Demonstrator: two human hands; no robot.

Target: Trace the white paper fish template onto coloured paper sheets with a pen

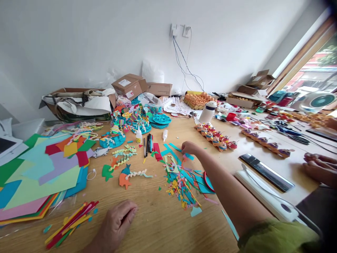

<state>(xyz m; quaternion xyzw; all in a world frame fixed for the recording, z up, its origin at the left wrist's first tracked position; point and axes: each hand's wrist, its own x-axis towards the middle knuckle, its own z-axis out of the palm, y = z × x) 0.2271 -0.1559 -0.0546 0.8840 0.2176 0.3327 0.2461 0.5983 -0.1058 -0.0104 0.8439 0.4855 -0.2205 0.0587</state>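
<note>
My left hand (pixel 118 221) rests on the table near the front edge, fingers curled in and thumb against them, with nothing visible in it. My right hand (pixel 191 147) reaches far forward over blue paper strips (pixel 172 151), its fingers bent downward; whatever they hold is hidden. Close to its forearm lies a heap of colourful paper scraps (pixel 181 189) with a cut-out pale green card (pixel 171 164). Between my hands are an orange paper fish (pixel 124 180) with a twisted paper tail, a glue bottle (pixel 138 135), several pens (pixel 149 144) and a small white bottle (pixel 165 135).
Coloured paper sheets (pixel 47 175) and paper strips (pixel 71 223) cover the left side. Finished blue paper crafts (pixel 113 140) stand behind. Rows of painted egg-carton figures (pixel 216 137), a black-topped bar (pixel 265 172) and a white power strip (pixel 268 196) lie right, beside another person's hands (pixel 321 167).
</note>
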